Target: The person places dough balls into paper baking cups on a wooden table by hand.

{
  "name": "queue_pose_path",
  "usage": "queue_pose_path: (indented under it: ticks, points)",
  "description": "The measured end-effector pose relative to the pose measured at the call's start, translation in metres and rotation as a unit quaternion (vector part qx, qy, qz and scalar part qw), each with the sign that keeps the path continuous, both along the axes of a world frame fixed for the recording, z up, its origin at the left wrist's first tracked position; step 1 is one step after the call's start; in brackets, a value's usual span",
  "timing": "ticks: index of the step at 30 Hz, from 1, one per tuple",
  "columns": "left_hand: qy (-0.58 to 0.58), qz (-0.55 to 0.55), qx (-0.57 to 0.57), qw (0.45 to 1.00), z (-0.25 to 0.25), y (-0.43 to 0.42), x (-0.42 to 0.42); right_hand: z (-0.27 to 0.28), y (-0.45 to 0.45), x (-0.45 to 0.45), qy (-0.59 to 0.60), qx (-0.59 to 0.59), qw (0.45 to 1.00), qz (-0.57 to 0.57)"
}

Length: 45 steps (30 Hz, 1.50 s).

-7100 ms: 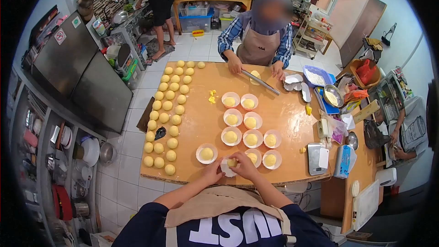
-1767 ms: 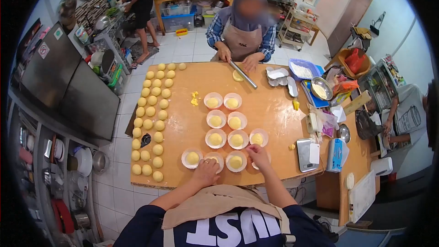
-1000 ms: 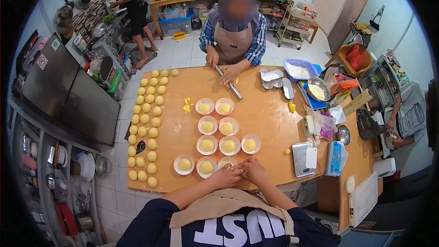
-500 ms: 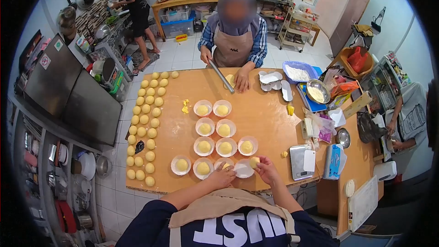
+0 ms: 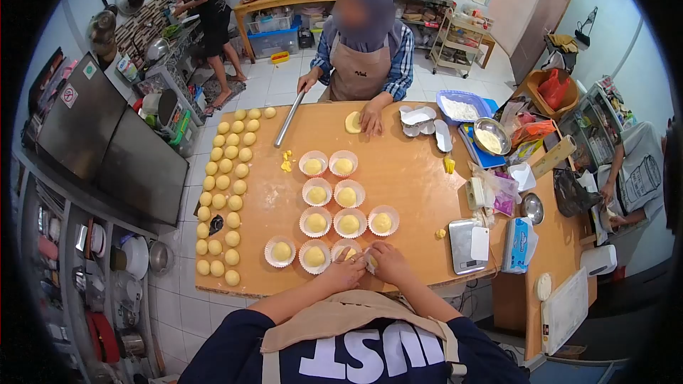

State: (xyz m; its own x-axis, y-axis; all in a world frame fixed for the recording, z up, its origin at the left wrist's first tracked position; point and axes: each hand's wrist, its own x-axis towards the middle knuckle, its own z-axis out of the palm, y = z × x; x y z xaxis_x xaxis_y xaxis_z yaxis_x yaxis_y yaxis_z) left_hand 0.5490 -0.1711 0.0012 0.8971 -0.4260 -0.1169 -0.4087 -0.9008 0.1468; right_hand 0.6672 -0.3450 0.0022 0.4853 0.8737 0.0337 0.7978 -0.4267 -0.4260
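Note:
My left hand (image 5: 343,272) is bent at the near edge of the table, against a white paper cup with dough (image 5: 346,249); its fingertips are partly hidden. Just right of it, my right hand (image 5: 388,263) has its fingers closed over another paper cup (image 5: 371,262), which is mostly covered, with a bit of yellow dough showing. Several paper cups, each with a round dough ball (image 5: 316,223), stand in rows beyond my hands. A single cup with dough (image 5: 280,251) is at the left of the nearest row.
Rows of bare dough balls (image 5: 232,239) line the table's left side. Across the table a co-worker (image 5: 361,64) holds a metal rod (image 5: 290,119) beside flattened dough (image 5: 353,122). A scale (image 5: 467,247) and tissue pack (image 5: 519,244) are on the right. Two other people stand farther off.
My right hand has brought the dough ball down and left into the cup beside my left hand. The co-worker's rod has swung left, off the flattened dough.

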Motion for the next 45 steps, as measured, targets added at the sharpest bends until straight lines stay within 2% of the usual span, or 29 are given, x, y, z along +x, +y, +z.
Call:
queue_pose_path:
  ticks: [2, 5, 6, 8, 11, 14, 17, 20, 23, 26, 29, 32, 33, 35, 37, 38, 41, 43, 44, 45]
  points:
    - [-0.006, -0.004, 0.0, 1.0, 0.002, 0.0, -0.001, 0.042, 0.002, -0.005, -0.021, -0.034, 0.999, -0.012]
    - [-0.018, -0.011, 0.008, 1.0, 0.008, 0.004, -0.003, 0.055, 0.0, 0.004, 0.024, 0.018, 0.997, -0.076]
    - [-0.019, -0.008, 0.01, 1.0, 0.008, 0.004, -0.004, 0.042, -0.002, 0.01, 0.144, 0.066, 0.979, -0.129]
    - [-0.015, -0.008, 0.011, 1.0, 0.008, 0.004, -0.004, 0.013, -0.003, 0.023, 0.374, 0.158, 0.885, -0.229]
    - [-0.008, -0.009, 0.008, 1.0, 0.007, 0.004, -0.002, 0.015, 0.009, 0.028, 0.567, 0.129, 0.758, -0.295]
    - [-0.01, -0.004, -0.002, 1.0, -0.005, 0.003, -0.004, -0.016, 0.025, 0.031, 0.604, 0.031, 0.751, -0.266]
    - [-0.027, -0.004, -0.007, 1.0, -0.007, 0.003, -0.004, -0.038, 0.033, 0.032, 0.581, 0.0, 0.77, -0.262]
    - [-0.061, -0.013, 0.01, 0.998, -0.002, 0.007, -0.008, -0.043, 0.033, 0.036, 0.497, -0.039, 0.848, -0.178]
    - [-0.074, -0.032, 0.03, 0.996, 0.006, 0.009, -0.006, -0.017, 0.026, 0.029, 0.37, 0.011, 0.915, -0.162]
    - [-0.071, -0.034, 0.025, 0.997, 0.005, 0.012, -0.007, -0.008, 0.027, 0.03, 0.404, 0.003, 0.898, -0.175]
    - [-0.066, -0.029, 0.023, 0.997, 0.003, 0.012, -0.006, 0.001, 0.035, 0.033, 0.519, -0.071, 0.824, -0.215]
    - [-0.086, -0.019, 0.02, 0.996, -0.015, 0.011, -0.004, -0.028, 0.033, 0.026, 0.514, -0.03, 0.843, -0.156]
    - [-0.094, -0.014, 0.012, 0.995, -0.021, 0.01, -0.004, -0.03, 0.032, 0.029, 0.514, -0.052, 0.84, -0.164]
    - [-0.07, -0.015, -0.001, 0.997, -0.017, 0.012, -0.002, -0.001, 0.034, 0.031, 0.513, -0.096, 0.834, -0.18]
    - [-0.005, -0.031, -0.013, 0.999, -0.01, 0.015, -0.003, 0.011, 0.034, 0.043, 0.527, -0.059, 0.827, -0.188]
    - [-0.018, -0.025, -0.034, 0.999, -0.01, 0.016, -0.003, 0.017, 0.034, 0.051, 0.534, -0.041, 0.822, -0.192]
    - [-0.04, -0.017, -0.072, 0.996, -0.004, 0.015, -0.003, 0.037, 0.036, 0.073, 0.424, 0.086, 0.869, -0.24]
    - [-0.036, -0.02, -0.062, 0.997, 0.004, 0.015, -0.002, 0.032, 0.034, 0.086, 0.209, 0.105, 0.952, -0.199]
    - [-0.041, -0.02, -0.068, 0.997, 0.005, 0.015, -0.001, 0.031, 0.035, 0.092, 0.095, 0.113, 0.974, -0.173]
    - [-0.046, -0.019, -0.074, 0.996, 0.006, 0.015, -0.001, 0.029, 0.036, 0.095, 0.09, 0.078, 0.98, -0.156]
